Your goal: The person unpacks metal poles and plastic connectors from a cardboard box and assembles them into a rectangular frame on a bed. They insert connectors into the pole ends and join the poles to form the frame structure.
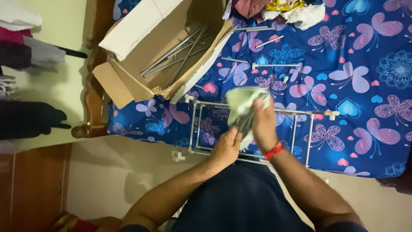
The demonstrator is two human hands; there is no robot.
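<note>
Pale green crumpled cloth [244, 107] held above the near edge of the bed covered in a blue butterfly-print sheet [365, 86] — over a metal-rod frame with white plastic joints [300, 114]. Right hand [262, 124] clenched on the upper bunch; left hand [227, 146] pinching the lower hanging end. Soft, light, limp — likely easy to gather, best gripped by a bunched fold. Open brown cardboard box with loose steel rods [171, 56] at the far left corner.

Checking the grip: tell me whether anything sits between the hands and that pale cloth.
Nothing visible does. The right hand and left hand both grip the pale cloth directly, above the metal rod frame.
</note>
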